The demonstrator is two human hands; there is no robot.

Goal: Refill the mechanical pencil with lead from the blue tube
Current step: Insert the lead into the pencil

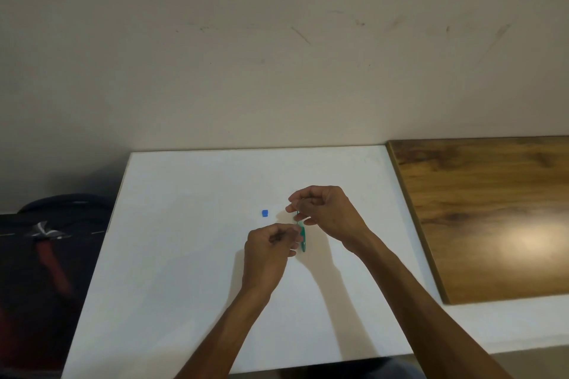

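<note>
While the left hand (271,243) pinches the green pencil (303,238) mid-table (184,255), the right hand (320,209) pinches a lead above it; a blue cap (265,212) lies nearer the far edge.

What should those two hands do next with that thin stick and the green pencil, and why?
Probably ease the lead straight down into the green pencil. The right hand pinches the thin dark lead just above the pencil's upper end, which the left hand holds roughly upright. A small blue cap lies apart on the white table, so capping likely comes later.
</note>
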